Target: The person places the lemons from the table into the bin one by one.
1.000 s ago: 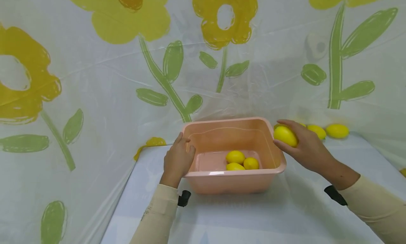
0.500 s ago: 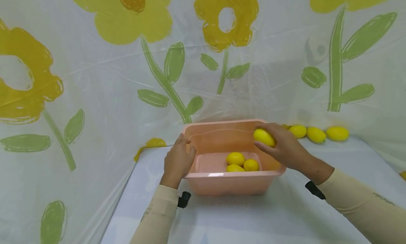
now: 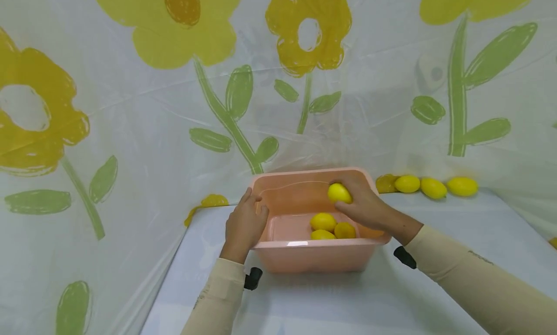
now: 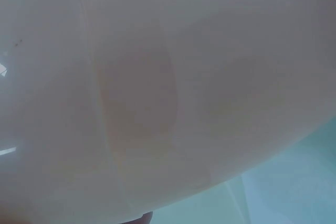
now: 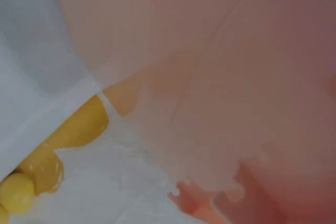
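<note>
A: What do we see the right hand [image 3: 363, 204] doing?

B: Its thumb and fingers pinch an oval, bright yellow lemon [image 3: 340, 193]. We see that fruit within the opening of the deep, rectangular, pale pink plastic basin [image 3: 313, 258], toward the far wall; we cannot tell whether it is below the rim.

A: And the left hand [image 3: 243, 225]?

B: It rests on the basin's left rim, thumb toward the inside. We cannot tell whether its fingers are curled round the edge; the left wrist view shows us mostly a blurred, pale surface.

A: What do we find lying in the basin?

B: Three yellow lemons [image 3: 323, 222], clustered on the right part of the floor, apart from the held one.

A: Any others?

B: We count three loose lemons [image 3: 433, 188] in a row at the back of the smooth, pale table [image 3: 304, 303], right of the basin. They sit beside the white cloth backdrop [image 3: 143, 112], which is printed with yellow flowers and green leaves.
</note>
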A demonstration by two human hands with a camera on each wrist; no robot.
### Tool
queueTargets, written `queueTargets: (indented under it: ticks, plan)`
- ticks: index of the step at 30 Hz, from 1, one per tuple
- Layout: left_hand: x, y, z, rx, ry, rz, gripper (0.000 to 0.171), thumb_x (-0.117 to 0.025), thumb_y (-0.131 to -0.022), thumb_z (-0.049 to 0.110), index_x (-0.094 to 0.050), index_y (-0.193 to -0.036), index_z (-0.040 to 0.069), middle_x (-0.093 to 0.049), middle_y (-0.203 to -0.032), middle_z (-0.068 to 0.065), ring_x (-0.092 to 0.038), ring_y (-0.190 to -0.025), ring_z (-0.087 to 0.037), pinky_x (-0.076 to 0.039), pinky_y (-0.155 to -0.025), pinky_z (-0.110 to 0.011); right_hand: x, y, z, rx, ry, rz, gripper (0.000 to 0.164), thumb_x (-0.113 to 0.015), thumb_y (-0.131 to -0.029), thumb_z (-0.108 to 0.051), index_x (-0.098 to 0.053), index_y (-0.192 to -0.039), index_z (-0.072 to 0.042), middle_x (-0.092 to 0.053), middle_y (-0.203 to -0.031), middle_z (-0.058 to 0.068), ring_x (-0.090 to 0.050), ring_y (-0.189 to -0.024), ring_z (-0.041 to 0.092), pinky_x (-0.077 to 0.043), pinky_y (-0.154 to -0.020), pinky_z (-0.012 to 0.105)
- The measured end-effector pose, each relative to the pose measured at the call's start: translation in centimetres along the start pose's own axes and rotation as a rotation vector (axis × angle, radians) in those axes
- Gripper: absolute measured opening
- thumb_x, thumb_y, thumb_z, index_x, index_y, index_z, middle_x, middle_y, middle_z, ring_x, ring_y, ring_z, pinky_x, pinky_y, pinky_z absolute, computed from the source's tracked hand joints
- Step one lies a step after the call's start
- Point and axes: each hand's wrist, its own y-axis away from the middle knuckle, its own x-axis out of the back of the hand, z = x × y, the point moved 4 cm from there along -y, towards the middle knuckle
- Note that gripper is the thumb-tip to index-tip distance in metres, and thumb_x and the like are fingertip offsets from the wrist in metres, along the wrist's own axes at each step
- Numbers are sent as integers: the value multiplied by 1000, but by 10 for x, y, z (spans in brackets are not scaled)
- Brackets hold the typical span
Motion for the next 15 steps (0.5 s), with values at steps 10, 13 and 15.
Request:
queueTargets:
  ticks: [10,13,15]
  plan:
    - [-3,-2,-1,4,-6,-3,44,-49,-98,36,-63,-133,14,-36,-162,-7,-67,-108,-45,-53,-85,-55,-16,-12,11,-58,94,-85,63,-66,-87,-18,-45,-147,-14,-48,-139,15,-48,-118,30,-49,-99,48]
    - [-2,-2,-1,2,-5,4,44,-49,-98,37,-63,-133,14,-36,-161,-8,-66,-109,-45,-53,-86,-56,-19,-13,14,-57,117,-116,63,-68,-89,-17,-45,-148,-14,-50,-140,15,-49,-120,32,-49,-101,49]
    - [-2,-2,-1,7,-5,3,45,-48,-98,37,-63,-133,14,-36,-162,-8,-66,-110,-45,-53,-87,-56,-22,-15,15,-56,140,-143,61,-70,-90,-17,-47,-146,-14,-52,-141,16,-49,-125,34,-46,-105,53]
